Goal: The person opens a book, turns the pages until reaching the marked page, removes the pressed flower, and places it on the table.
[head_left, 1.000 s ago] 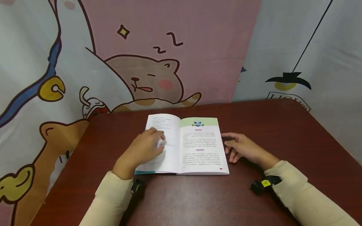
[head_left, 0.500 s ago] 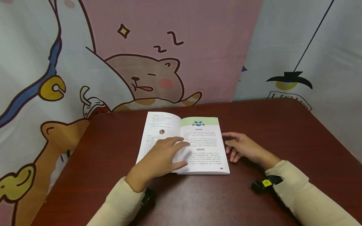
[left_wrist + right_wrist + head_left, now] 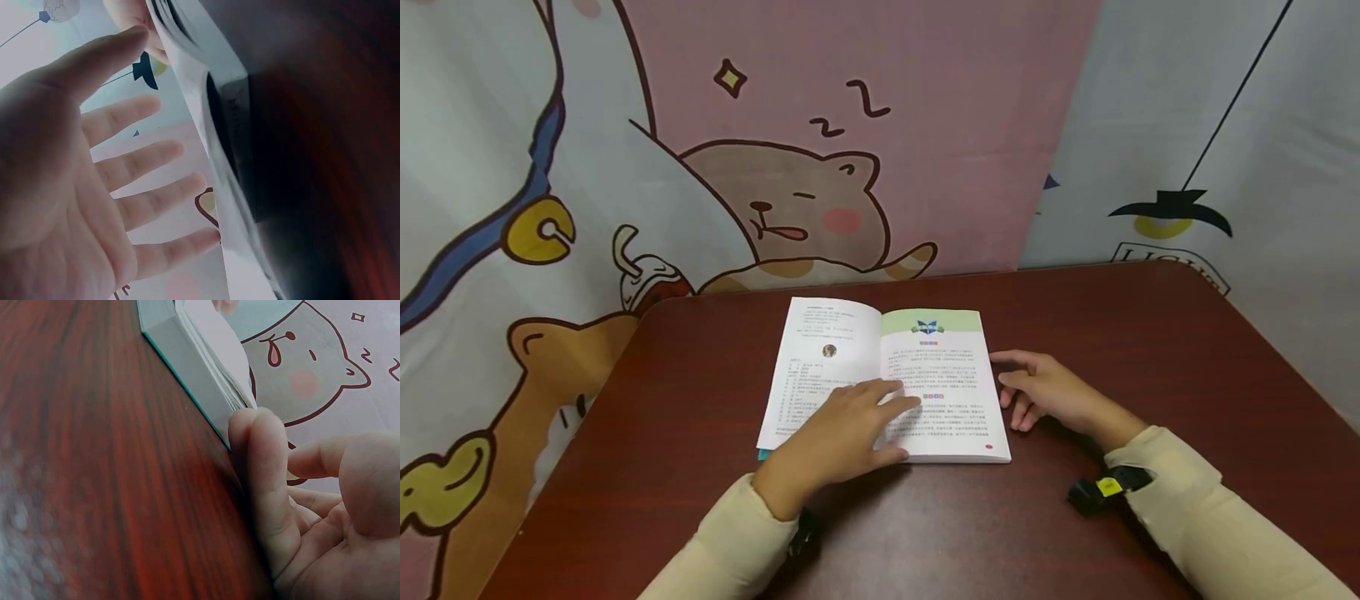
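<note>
Book [image 3: 883, 379] lies open flat mid-counter [image 3: 1075, 333]. Left hand [image 3: 842, 433], fingers straight, grasping nothing, presses the pages near the spine. Right hand [image 3: 1048, 392] rests relaxed at the book's right edge, fingertips touching the page block. Opening looks done; pages not yet fully flattened.

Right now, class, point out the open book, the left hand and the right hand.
book [image 3: 820, 367], head view, bare left page.
left hand [image 3: 842, 429], head view, back of the hand.
right hand [image 3: 1048, 392], head view, back of the hand.

Cream long sleeves [image 3: 1210, 517], black wrist cameras [image 3: 1101, 490], yellow labels
</note>
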`<state>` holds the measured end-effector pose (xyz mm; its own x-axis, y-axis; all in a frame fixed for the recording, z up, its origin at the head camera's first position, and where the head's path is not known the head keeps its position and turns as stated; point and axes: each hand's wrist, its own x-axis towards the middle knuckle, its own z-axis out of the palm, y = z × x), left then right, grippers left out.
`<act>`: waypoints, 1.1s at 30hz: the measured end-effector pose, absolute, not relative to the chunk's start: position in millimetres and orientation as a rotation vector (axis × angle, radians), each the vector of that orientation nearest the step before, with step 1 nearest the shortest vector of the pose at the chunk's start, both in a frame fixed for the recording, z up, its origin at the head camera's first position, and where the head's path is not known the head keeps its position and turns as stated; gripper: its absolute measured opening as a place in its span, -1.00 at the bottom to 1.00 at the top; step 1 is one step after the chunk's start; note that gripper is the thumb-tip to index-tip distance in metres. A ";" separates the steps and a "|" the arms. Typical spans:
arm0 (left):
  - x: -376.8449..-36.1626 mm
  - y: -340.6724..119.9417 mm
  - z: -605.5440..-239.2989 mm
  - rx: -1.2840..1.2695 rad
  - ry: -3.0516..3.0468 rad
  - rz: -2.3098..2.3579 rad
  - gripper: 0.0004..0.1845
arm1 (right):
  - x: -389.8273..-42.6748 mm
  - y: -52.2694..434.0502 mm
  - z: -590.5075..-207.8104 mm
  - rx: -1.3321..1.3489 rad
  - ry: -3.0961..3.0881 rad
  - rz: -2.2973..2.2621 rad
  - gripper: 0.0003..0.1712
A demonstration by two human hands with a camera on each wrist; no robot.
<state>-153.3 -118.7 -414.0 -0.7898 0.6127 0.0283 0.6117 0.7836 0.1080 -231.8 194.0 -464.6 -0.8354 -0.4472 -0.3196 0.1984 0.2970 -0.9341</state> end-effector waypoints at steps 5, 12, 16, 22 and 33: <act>-151.9 -118.0 -417.2 1.023 2.950 0.191 -0.27 | -232.0 193.4 -464.2 -0.223 2.036 -1.581 -0.34; -151.4 -117.5 -421.2 0.990 2.931 0.190 -0.28 | -232.4 193.5 -465.8 -0.224 2.042 -1.574 -0.35; -151.4 -117.0 -422.6 0.983 2.934 0.186 -0.32 | -232.7 193.8 -466.2 -0.225 2.046 -1.569 -0.35; -151.2 -116.8 -423.8 0.976 2.929 0.180 -0.35 | -233.6 193.5 -467.5 -0.207 2.053 -1.562 -0.36; -151.7 -117.7 -423.7 0.975 2.915 0.191 -0.41 | -232.4 194.0 -466.2 -0.215 2.041 -1.575 -0.33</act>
